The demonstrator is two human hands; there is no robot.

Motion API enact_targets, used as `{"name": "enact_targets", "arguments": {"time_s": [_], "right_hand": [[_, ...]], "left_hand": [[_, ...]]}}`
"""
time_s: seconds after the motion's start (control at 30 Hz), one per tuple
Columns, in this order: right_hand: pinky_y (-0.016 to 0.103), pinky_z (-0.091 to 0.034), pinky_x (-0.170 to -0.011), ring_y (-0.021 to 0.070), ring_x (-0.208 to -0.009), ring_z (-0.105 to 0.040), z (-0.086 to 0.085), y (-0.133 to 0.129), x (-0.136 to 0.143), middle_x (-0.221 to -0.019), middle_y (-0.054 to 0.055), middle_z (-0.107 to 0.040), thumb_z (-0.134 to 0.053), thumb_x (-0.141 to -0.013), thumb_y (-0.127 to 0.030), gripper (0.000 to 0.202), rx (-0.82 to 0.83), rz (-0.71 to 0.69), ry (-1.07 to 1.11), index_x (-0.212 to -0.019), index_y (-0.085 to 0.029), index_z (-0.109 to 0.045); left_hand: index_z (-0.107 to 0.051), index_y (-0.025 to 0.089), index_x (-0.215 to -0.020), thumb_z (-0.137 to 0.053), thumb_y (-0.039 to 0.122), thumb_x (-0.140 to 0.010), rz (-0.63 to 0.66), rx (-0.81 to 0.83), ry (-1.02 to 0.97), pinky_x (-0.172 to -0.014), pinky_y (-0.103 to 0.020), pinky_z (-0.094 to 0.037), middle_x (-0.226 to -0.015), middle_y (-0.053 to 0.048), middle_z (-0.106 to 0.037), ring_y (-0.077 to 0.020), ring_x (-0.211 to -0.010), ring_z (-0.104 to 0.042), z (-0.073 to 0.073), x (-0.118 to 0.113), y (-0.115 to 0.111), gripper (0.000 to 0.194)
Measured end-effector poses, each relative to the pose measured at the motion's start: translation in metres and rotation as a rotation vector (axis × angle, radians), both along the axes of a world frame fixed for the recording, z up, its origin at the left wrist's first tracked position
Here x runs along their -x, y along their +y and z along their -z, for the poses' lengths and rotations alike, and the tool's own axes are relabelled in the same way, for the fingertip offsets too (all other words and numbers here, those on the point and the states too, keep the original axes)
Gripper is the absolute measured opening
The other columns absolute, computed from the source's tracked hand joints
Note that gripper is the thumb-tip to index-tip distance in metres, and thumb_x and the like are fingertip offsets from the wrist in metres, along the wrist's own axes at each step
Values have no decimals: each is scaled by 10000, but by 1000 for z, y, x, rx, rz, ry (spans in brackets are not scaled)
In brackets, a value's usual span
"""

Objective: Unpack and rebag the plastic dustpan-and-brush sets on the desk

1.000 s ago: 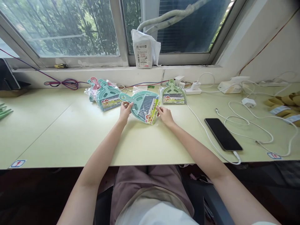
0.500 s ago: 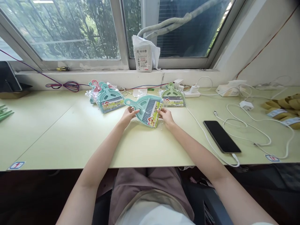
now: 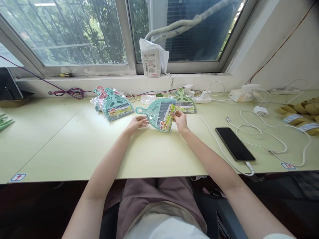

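Note:
A light-blue dustpan (image 3: pixel 156 109) with a grey-bristled brush nested in it, wrapped in clear plastic, is tilted over the table in front of me. My right hand (image 3: pixel 180 121) pinches its right edge at the yellow printed card (image 3: pixel 167 119). Just below its handle is my left hand (image 3: pixel 137 125), thumb and fingers apart; whether the fingertips touch the wrapping I cannot tell. Behind on the left lies a heap of wrapped blue and pink dustpan sets (image 3: pixel 116 104). A green wrapped dustpan set (image 3: pixel 184 99) lies behind on the right, partly covered by the held one.
A black phone (image 3: pixel 235 144) on a white charging cable (image 3: pixel 281 142) lies to the right. Mustard-coloured bundles (image 3: pixel 299 116) sit at the far right, green plastic pieces (image 3: pixel 5 122) at the far left. Coiled wires (image 3: pixel 71 93) run along the wall.
The dustpan set has shifted a little to the right and turned slightly with my right hand. My left thumb has come off the dustpan, and the left fingers have spread.

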State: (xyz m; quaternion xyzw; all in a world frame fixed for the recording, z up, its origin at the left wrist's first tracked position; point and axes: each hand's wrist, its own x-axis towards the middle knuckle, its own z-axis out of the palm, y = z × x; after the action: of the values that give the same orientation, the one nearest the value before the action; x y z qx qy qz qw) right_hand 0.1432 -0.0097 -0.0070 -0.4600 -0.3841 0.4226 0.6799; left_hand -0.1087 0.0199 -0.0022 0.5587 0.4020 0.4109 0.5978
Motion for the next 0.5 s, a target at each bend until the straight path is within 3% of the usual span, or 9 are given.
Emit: {"name": "enact_targets", "arguments": {"time_s": [0.1, 0.2, 0.37, 0.5], "right_hand": [[334, -571, -749, 156, -768, -658, -2, 1, -5, -793, 16, -701, -773, -679, -264, 194, -11, 13, 15, -799, -175, -649], [333, -575, -746, 156, -764, -658, -3, 3, -12, -793, 16, -704, -769, -686, -276, 193, -5, 43, 19, -799, -179, -645], [315, -579, -737, 146, -762, -654, -1, 8, -25, -795, 9, -707, -764, -680, -258, 180, -6, 104, 86, -782, -183, -635], [306, -581, -745, 144, -769, -657, 3, 11, -30, -791, 3, -705, -773, -656, -221, 191, 40, 138, 173, -762, -186, -618]], "left_hand": [[-739, 138, -869, -831, 555, -575, -4, -13, 90, -773, -365, -561, -912, -153, -749, -242, -811, -712, -1, 3, -1, 518], [-721, 140, -886, -775, 543, -655, -142, -63, 34, -713, -310, -560, -953, -146, -748, -203, -768, -711, 0, 9, 5, 468], [-635, 137, -862, -618, 321, -825, -549, -48, -84, -632, -235, -541, -942, -106, -737, -106, -615, -668, -2, 30, 24, 189], [-557, 152, -953, -489, 232, -888, -861, -48, 34, -608, -264, -545, -979, -104, -702, -119, -613, -665, -1, 59, 35, 123]]}}
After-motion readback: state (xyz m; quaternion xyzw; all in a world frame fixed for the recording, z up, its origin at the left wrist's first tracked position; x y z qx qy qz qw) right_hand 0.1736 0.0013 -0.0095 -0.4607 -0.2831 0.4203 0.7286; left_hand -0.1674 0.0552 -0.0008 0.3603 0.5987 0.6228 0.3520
